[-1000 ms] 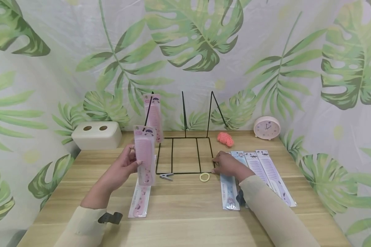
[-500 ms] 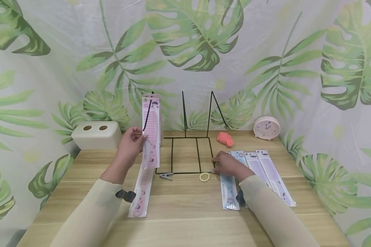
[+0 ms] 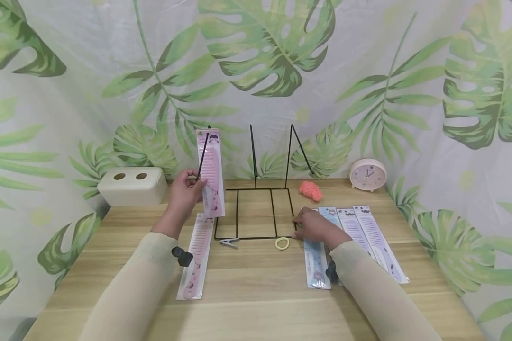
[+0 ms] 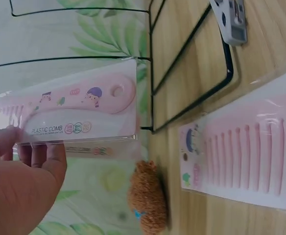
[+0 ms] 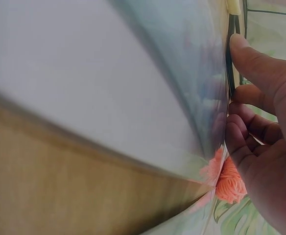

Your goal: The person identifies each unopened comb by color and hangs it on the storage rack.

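While a pink packaged comb lies flat on the near table by the left sleeve and three blue and lilac packaged combs lie in a row under the right forearm, the person works at the black wire rack in the middle. The right hand rests with curled fingers on the rack's front right corner, thumb against the wire, seemingly steadying it. Farther back, the left hand pinches a second pink comb pack by its edge and holds it upright against the rack's leftmost upright wire. By the look of it, the step in hand is standing this pack in the left slot; the next move would call for easing it down between the wires until it leans there, then letting go without tipping it. A small metal clip and a yellow hair ring lie just in front of the rack, clear of the slot. Behind stand a cream box with two holes, an orange scrunchie and a pink clock, all well apart from the work.
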`<state>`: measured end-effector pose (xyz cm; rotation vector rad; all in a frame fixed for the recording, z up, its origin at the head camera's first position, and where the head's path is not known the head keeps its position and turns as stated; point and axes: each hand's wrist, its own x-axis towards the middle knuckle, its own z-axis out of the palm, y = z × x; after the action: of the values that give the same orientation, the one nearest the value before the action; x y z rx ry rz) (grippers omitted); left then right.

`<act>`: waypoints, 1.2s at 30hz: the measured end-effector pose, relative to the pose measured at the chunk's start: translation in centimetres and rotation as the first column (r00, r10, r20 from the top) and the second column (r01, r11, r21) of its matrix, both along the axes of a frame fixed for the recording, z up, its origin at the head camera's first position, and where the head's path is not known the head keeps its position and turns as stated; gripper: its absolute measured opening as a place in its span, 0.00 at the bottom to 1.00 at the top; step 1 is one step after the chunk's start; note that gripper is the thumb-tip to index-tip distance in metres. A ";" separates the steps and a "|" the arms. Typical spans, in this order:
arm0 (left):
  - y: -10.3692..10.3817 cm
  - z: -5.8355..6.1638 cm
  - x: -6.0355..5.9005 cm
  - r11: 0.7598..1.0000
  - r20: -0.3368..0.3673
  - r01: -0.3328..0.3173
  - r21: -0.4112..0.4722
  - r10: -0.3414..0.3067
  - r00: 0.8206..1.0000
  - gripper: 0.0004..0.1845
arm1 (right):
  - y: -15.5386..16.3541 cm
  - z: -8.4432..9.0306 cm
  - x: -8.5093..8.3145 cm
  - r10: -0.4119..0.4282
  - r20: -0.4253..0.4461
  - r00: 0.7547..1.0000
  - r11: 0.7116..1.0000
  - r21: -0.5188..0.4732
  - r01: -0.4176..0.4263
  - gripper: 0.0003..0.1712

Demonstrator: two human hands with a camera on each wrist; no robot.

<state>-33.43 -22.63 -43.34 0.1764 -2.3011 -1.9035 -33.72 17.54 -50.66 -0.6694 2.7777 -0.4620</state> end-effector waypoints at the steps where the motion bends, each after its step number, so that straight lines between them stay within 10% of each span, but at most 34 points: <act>1: 0.0 -0.3 -0.3 1.000 0.001 -0.002 -0.001 0.002 1.000 0.21 | 0.0 0.0 0.0 -0.001 0.003 1.000 1.000 -0.001 0.001 0.35; 14: 0.0 -1.9 -3.4 0.975 -0.018 -0.111 -0.194 0.109 0.994 0.21 | 0.0 0.1 -0.1 -0.006 0.003 1.000 1.000 -0.001 0.006 0.35; 25: -0.1 -2.8 -3.9 0.969 -0.008 -0.168 -0.180 0.169 0.985 0.19 | 0.0 0.1 0.0 0.005 -0.007 1.000 1.000 0.005 -0.005 0.35; 32: -0.7 -3.2 -1.9 0.972 0.044 -0.118 -0.202 0.130 0.991 0.21 | 0.0 -0.2 -0.3 -0.001 0.006 1.000 1.000 -0.002 0.001 0.35; 36: -1.3 -4.3 0.7 0.928 0.152 0.079 -0.365 -0.024 0.988 0.24 | 0.2 -0.4 -0.3 0.011 -0.011 1.000 1.000 0.007 -0.011 0.35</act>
<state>-32.71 -23.89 -47.64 0.2159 -2.7362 -1.4788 -34.04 17.79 -51.03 -0.6878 2.7827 -0.4482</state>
